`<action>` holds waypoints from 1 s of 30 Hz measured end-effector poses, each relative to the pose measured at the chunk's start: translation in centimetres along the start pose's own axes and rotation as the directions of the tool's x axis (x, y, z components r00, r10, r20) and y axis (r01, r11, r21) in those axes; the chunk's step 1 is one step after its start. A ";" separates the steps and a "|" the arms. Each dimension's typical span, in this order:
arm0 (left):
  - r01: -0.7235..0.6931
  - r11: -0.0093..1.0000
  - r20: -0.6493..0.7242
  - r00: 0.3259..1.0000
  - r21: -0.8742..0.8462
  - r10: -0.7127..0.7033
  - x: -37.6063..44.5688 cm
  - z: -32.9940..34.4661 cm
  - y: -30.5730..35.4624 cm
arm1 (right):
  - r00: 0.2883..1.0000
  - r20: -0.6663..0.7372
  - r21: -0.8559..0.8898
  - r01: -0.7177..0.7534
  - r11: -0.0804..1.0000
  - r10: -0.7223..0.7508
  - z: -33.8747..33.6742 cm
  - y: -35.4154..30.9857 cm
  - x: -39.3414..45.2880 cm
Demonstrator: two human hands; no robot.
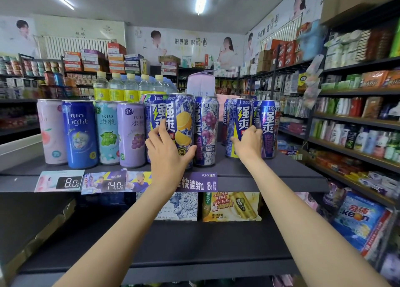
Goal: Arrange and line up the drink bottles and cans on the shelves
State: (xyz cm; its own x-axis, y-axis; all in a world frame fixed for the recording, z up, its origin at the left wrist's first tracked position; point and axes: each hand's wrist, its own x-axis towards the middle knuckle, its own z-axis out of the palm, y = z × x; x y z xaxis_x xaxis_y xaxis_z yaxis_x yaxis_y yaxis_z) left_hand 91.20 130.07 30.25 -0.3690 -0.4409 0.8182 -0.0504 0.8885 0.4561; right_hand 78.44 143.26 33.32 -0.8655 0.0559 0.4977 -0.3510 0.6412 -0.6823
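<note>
a: where are the hands?

b: both up at the top shelf (249,172). the left hand (166,154) is wrapped around the lemon can (179,131), fingers spread over its near face, thumb round its right side. the right hand (249,143) is curled against the low part of two blue cans (238,126) at the right end; whether it really grips one or only presses on them, i cannot tell.

a: and the rest of the row?

b: left to right: a pink can (52,131), a blue rio light can (80,133), a pale green-grape can (107,132), a lilac grape can (132,134), then the lemon can, with a purple grape can (205,131) just beside it on the right. a gap of bare shelf lies between that one and the right-hand pair.

a: anything crowding them?

b: more blue cans stand close behind the lemon one. farther back, yellow-capped bottles (129,85) and a pale lilac carton (201,84) rise above the can tops. price tags (71,181) hang on the near edge, the left wrist crossing a purple one. boxed packs (231,206) sit on the shelf below, and stocked shelves (357,122) run along the right.
</note>
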 end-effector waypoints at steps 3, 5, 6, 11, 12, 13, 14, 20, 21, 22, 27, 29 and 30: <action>0.006 1.000 0.002 1.000 -0.003 -0.006 0.0 0.1 -0.1 | 0.999 -0.023 -0.043 0.024 0.999 -0.025 0.0 0.1 -0.4; 0.005 1.000 0.001 1.000 -0.004 -0.005 0.0 0.1 -0.2 | 0.999 -0.030 -0.053 0.024 0.998 -0.026 0.1 0.0 -0.5; 0.005 1.000 0.002 1.000 -0.007 -0.005 0.0 0.2 -0.2 | 0.999 -0.029 -0.049 0.013 0.999 -0.014 0.1 -0.2 -0.5; 0.003 1.000 0.007 1.000 -0.010 -0.003 0.0 0.1 -0.1 | 0.999 -0.040 -0.037 -0.023 0.999 0.021 0.4 -0.5 -1.2; 0.003 1.000 0.010 1.000 -0.010 -0.003 0.0 0.1 -0.2 | 0.999 -0.048 -0.042 -0.023 0.999 0.021 0.5 -0.5 -1.2; 0.003 1.000 0.013 1.000 -0.011 -0.003 0.0 0.1 -0.2 | 0.998 -0.054 -0.044 -0.026 0.999 0.024 0.5 -0.5 -1.3; 0.003 1.000 0.013 1.000 -0.013 -0.003 0.0 0.1 -0.2 | 0.998 -0.057 -0.043 -0.034 0.999 0.032 0.5 -0.5 -1.3; 0.012 1.000 0.011 1.000 -0.017 -0.012 0.0 0.2 -0.3 | 0.980 -0.175 0.035 0.099 0.995 -0.091 0.0 0.1 -1.6; 0.013 1.000 0.012 1.000 -0.018 -0.013 0.0 0.2 -0.3 | 0.959 -0.215 0.070 0.204 0.976 -0.185 -0.3 0.1 -1.9; 0.014 1.000 0.014 1.000 -0.021 -0.013 0.0 0.3 -0.3 | 0.940 -0.209 0.120 0.298 0.947 -0.270 -0.7 -0.1 -2.3; 0.067 0.992 0.037 0.997 -0.109 -0.063 0.2 0.0 0.1 | 0.834 0.428 0.499 0.105 0.860 -0.349 -1.0 -1.6 -4.4; 0.082 0.985 0.044 0.996 -0.155 -0.076 0.3 -0.2 0.3 | 0.834 0.451 0.485 0.069 0.872 -0.317 -0.3 -2.0 -4.7; 0.089 0.981 0.049 0.996 -0.173 -0.081 0.4 -0.2 0.3 | 0.850 0.433 0.489 0.058 0.870 -0.300 0.0 -2.2 -4.7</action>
State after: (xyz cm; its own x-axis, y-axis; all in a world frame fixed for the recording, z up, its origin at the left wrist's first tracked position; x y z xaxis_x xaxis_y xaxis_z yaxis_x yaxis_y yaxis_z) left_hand 91.28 130.15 30.76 -0.4084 -0.5049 0.7604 0.0785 0.8106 0.5804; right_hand 83.24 141.60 32.45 -0.7853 -0.4760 0.3958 -0.5301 0.1870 -0.8270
